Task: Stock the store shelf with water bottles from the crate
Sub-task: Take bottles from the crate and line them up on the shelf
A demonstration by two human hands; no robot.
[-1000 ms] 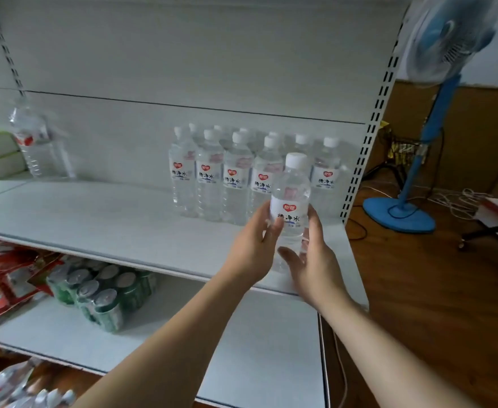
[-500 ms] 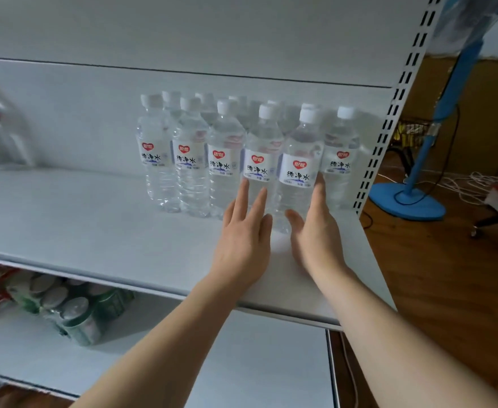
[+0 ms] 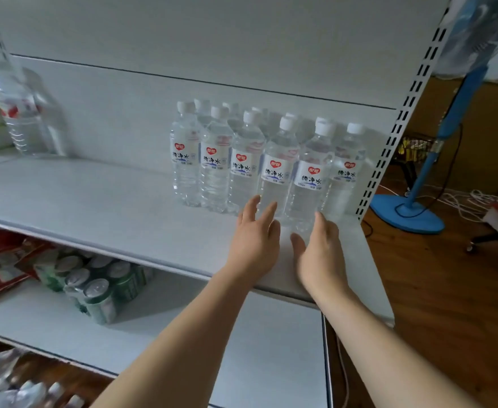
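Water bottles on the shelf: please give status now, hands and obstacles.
Left hand open, right hand open, both empty. Newest bottle upright in front row on shelf. Nothing in the way.

Head view, angled down, close to shelf (image 3: 94,201)

Both hands out over the white shelf (image 3: 94,198), fingers straight and loose, holding nothing. Left grip (image 3: 255,242) just short of the front row of water bottles (image 3: 243,166), fingertips near the base of one. Right grip (image 3: 320,254) beside it, fingers reaching toward the bottle with the red heart label (image 3: 309,175), the foremost one. Far off to the left of both grips, a large clear jug (image 3: 24,113), blurred. Below them, green cans (image 3: 100,293) on the lower shelf. To the right, a blue fan stand (image 3: 410,213) on the wooden floor.
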